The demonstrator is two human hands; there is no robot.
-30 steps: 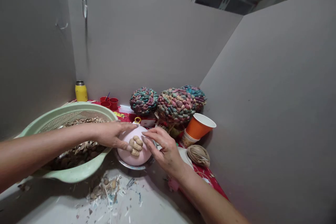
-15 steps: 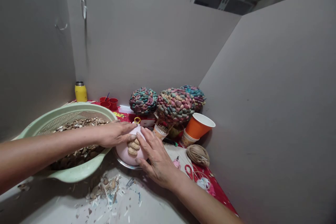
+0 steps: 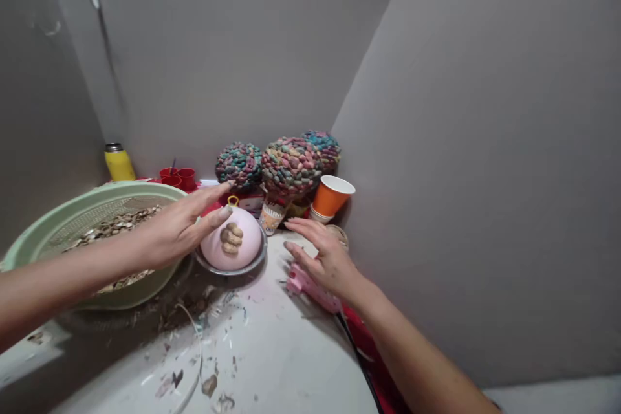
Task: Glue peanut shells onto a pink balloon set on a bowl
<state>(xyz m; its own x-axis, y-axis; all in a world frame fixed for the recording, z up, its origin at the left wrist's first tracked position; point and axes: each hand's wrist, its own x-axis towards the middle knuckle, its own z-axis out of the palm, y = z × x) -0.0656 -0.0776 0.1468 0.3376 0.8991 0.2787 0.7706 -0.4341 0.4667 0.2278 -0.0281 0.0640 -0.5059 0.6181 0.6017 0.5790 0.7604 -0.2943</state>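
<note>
A pink balloon [image 3: 248, 231] rests in a round metal bowl [image 3: 262, 256], with a small cluster of peanut shells [image 3: 231, 239] on its near side. My left hand [image 3: 187, 220] is open at the balloon's upper left, fingers stretched out and the thumb by its top; whether it touches cannot be told. To the right, my right hand [image 3: 323, 255] hovers open over a pink glue gun [image 3: 310, 287], holding nothing. A yellow ring [image 3: 233, 200] shows at the top of the balloon.
A green colander [image 3: 29, 226] of shells stands at left, near a yellow bottle [image 3: 118, 163] and red cups [image 3: 186, 177]. Behind are several coloured shell-covered balls [image 3: 291, 165] and an orange paper cup [image 3: 332, 196]. Shell scraps and a white cord [image 3: 200, 349] lie in front.
My right hand has left the balloon and moved right, above the glue gun. My left hand has loosened from the balloon's top and lifted. The view has turned right and down.
</note>
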